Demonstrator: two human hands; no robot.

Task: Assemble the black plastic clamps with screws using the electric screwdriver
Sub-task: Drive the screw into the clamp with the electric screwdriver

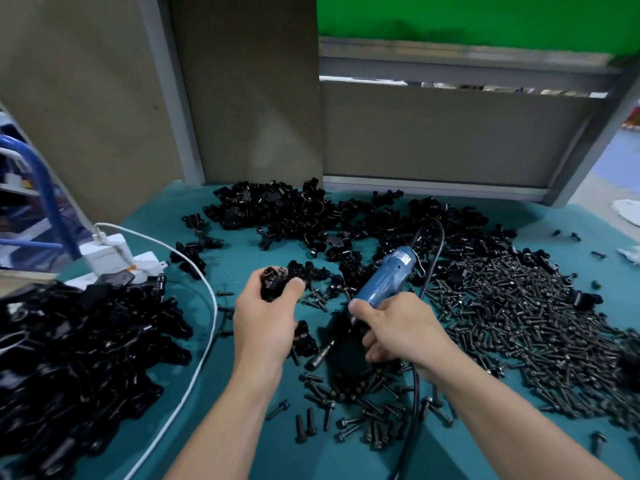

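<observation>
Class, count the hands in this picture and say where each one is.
2. The left hand grips a black plastic clamp left of centre; the right hand holds the blue electric screwdriver beside it.

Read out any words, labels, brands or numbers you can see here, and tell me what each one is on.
No text here is readable.
Electric screwdriver: pale label near its cable end, too blurred to read.
White charger: any print on it is too small to read.
Black clamps and screws: no print shows.
</observation>
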